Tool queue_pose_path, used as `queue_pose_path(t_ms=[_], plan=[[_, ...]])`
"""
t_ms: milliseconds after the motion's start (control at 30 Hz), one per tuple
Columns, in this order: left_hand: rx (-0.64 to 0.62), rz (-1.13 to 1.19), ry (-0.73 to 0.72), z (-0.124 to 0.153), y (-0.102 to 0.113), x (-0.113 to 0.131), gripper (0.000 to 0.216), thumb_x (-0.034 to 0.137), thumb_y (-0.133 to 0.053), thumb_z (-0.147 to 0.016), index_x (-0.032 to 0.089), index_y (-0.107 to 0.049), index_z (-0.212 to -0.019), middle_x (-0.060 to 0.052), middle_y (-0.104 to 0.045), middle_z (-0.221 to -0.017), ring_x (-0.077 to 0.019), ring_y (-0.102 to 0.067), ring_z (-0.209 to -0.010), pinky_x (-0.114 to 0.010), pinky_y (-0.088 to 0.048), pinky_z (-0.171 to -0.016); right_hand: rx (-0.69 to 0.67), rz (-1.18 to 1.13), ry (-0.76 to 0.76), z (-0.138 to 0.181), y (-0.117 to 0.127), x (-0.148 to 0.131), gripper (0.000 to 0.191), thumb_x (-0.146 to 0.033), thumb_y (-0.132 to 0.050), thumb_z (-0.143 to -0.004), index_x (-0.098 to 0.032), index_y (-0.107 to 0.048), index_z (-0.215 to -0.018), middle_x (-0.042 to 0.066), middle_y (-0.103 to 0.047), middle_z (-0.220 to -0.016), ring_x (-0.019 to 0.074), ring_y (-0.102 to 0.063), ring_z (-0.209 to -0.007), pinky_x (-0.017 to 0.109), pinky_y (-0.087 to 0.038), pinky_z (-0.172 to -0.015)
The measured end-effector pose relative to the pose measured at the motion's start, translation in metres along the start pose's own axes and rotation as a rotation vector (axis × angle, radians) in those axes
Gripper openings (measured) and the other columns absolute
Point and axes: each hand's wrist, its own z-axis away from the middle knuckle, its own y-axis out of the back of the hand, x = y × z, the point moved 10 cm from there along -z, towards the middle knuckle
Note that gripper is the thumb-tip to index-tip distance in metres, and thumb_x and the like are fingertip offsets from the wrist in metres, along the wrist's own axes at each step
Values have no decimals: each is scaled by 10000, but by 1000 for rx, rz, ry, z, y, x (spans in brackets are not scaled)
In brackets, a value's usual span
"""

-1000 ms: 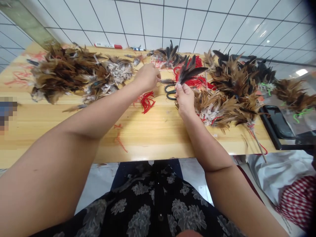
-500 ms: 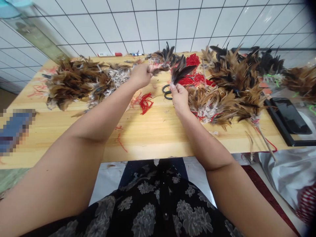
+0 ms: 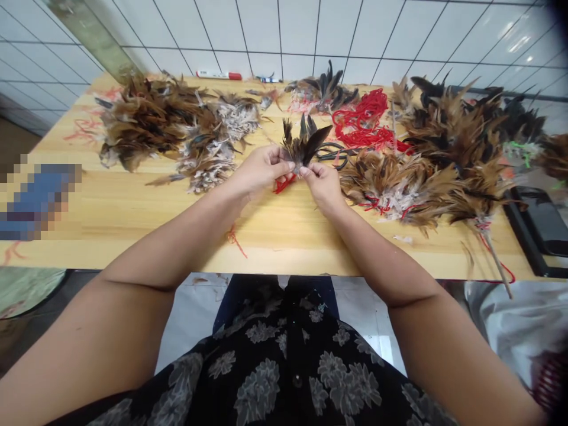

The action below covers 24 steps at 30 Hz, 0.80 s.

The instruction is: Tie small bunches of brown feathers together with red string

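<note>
Dark feathers (image 3: 308, 142) stand upright in a small bunch between my two hands, above the middle of the wooden table. My left hand (image 3: 273, 168) pinches the lower ends of feathers on the bunch's left side. From the right, my right hand (image 3: 323, 184) grips the base of the same bunch, its fingertips close to the left ones. Black-handled scissors (image 3: 332, 152) lie just behind my right hand, partly covered by feathers. A bit of red string (image 3: 284, 184) shows beneath my left hand.
Brown feather bundles (image 3: 146, 121) cover the table's left; more feathers (image 3: 448, 136) heap on the right. Red string (image 3: 366, 118) lies tangled at the back. A red-capped marker (image 3: 218, 75) is by the tiled wall. A black phone (image 3: 544, 219) rests at the right edge.
My left hand has come back from the feathers at the rear and now meets my right hand at the bunch. More feathers now show in the bunch. The view has shifted slightly.
</note>
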Motion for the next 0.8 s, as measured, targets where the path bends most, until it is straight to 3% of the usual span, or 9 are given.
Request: queue_pose_path(t_ms=[67,133,233,300,467,633,800], plan=[[0,30,-2,3,-1,-5,234,-6,-840,-915,174,-717,-831,-18,-710,-728,-135,-622,-594,-246,-478,-576,-19,6,14,2,-2,-2,409,-237,-797,-989,-220,-586,-639,-69,-456,-642,120,-374,-696,310,-333,-727],[12,49,-19,3,-1,-7,245,18,-867,-894,184,-703,-821,-9,-697,-719,-136,-606,-582,-251,-464,-563,-32,6,36,3,-2,-2,437,-408,-887,-943,-217,-623,-651,-54,-499,-663,126,-406,-717,314,-363,-739],[39,39,-53,2,0,-9,295,-12,-873,-868,194,-675,-796,14,-660,-704,-133,-580,-595,-246,-462,-591,-61,-22,37,3,-4,1,627,-744,-960,-802,-231,-627,-665,-33,-538,-691,146,-459,-749,329,-425,-765],[62,20,-76,1,1,-8,317,-60,-838,-860,194,-661,-792,28,-643,-706,-130,-562,-617,-240,-459,-620,-84,-48,34,3,-7,4,694,-833,-964,-739,-243,-605,-672,-27,-552,-696,154,-482,-755,339,-467,-783],[74,23,-102,4,-2,-6,327,-84,-845,-845,188,-665,-828,28,-674,-768,-143,-608,-700,-241,-516,-721,-104,-11,64,2,-9,6,614,-706,-968,-791,-257,-565,-675,-30,-555,-700,160,-508,-755,351,-508,-811],[4,128,-69,10,-7,-9,370,95,-988,-865,201,-637,-812,20,-655,-742,-138,-579,-642,-240,-513,-648,-130,103,126,5,-8,-1,482,-477,-879,-925,-257,-534,-671,-25,-546,-718,169,-512,-776,350,-491,-834],[-58,114,-82,15,-10,-4,310,169,-1000,-889,186,-706,-792,2,-641,-712,-144,-559,-639,-253,-478,-622,-155,135,164,9,-8,-11,463,-515,-898,-929,-256,-611,-676,-9,-576,-735,194,-553,-806,385,-537,-920]])
